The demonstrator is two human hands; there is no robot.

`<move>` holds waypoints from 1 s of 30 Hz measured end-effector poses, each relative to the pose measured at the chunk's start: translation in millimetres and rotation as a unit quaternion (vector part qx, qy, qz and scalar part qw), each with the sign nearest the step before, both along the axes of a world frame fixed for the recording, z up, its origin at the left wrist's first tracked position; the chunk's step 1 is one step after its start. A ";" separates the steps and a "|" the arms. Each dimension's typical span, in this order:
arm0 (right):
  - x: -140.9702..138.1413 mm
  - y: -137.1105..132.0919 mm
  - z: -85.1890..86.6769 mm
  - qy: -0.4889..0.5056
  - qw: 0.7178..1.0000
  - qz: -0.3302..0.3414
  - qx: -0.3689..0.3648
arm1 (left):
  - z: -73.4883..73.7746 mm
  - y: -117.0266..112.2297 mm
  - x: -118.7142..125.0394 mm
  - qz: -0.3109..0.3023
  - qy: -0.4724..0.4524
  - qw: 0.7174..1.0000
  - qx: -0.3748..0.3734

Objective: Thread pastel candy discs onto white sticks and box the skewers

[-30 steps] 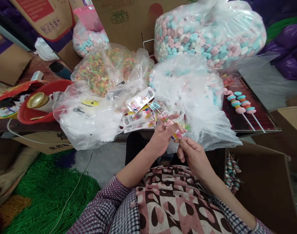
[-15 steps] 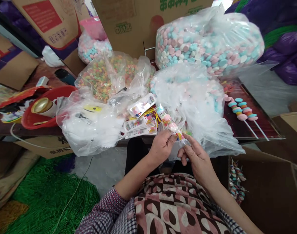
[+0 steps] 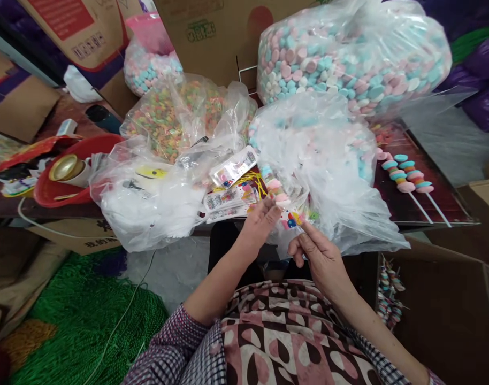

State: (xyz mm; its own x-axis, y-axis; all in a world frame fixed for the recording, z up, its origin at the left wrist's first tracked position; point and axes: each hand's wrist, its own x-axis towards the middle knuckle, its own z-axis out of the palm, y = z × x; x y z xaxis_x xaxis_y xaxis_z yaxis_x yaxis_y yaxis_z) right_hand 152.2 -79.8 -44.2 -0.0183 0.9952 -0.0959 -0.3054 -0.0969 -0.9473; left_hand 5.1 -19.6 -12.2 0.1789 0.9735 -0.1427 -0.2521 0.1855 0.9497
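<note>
My left hand [image 3: 259, 225] pinches a candy skewer [image 3: 273, 184] of pink and blue discs in a clear printed wrapper, near its lower end. My right hand [image 3: 319, 255] grips the same skewer's bottom end just below the printed part of the wrapper [image 3: 295, 218]. Both hands sit in front of the table edge, over my lap. Flat printed wrappers [image 3: 228, 199] lie on the table just beyond my left hand.
Big clear bags of pastel candy discs [image 3: 349, 53], [image 3: 325, 139] and of small coloured candies [image 3: 176, 115] crowd the table. Two bare candy skewers [image 3: 409, 179] lie at the right. A red bowl [image 3: 68, 187] stands at left. A cardboard box [image 3: 429, 315] with wrapped skewers [image 3: 389, 294] sits lower right.
The skewer has tilted more upright and my hands have drawn slightly apart along it. The camera view shifted a little.
</note>
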 end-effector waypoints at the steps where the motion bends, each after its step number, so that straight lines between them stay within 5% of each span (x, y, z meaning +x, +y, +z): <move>1: -0.3 -0.3 -0.4 0.000 1.000 -0.002 0.002 | 1.4 2.3 2.0 0.017 -0.048 0.998 -0.028; 7: -1.3 -2.1 -0.1 -0.027 1.000 0.005 0.008 | 7.4 7.1 19.2 0.004 -0.215 0.967 -0.138; 15: -4.4 -0.8 6.3 -0.056 0.998 0.031 -0.009 | 10.3 -2.1 22.9 -0.025 -0.236 0.965 -0.114; 22: -15.1 -3.3 8.7 -0.060 0.998 0.016 -0.011 | 2.4 -7.7 21.0 -0.127 -0.215 0.956 -0.154; 27: 18.8 6.4 26.3 -0.150 0.979 0.137 -0.002 | 13.4 -6.9 7.2 -0.083 -0.222 0.964 -0.121; 30: 40.3 18.8 40.4 -0.126 0.991 0.036 0.004 | 19.0 -14.0 5.3 -0.147 -0.245 0.950 -0.123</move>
State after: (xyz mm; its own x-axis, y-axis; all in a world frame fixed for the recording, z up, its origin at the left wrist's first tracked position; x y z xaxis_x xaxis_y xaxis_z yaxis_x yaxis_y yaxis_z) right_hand 192.5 -61.0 -3.8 -0.0666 0.9929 -0.0986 -0.0505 -0.1021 -0.9935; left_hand 10.4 -33.6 6.9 0.5419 0.8190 -0.1884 -0.5557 0.5174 0.6507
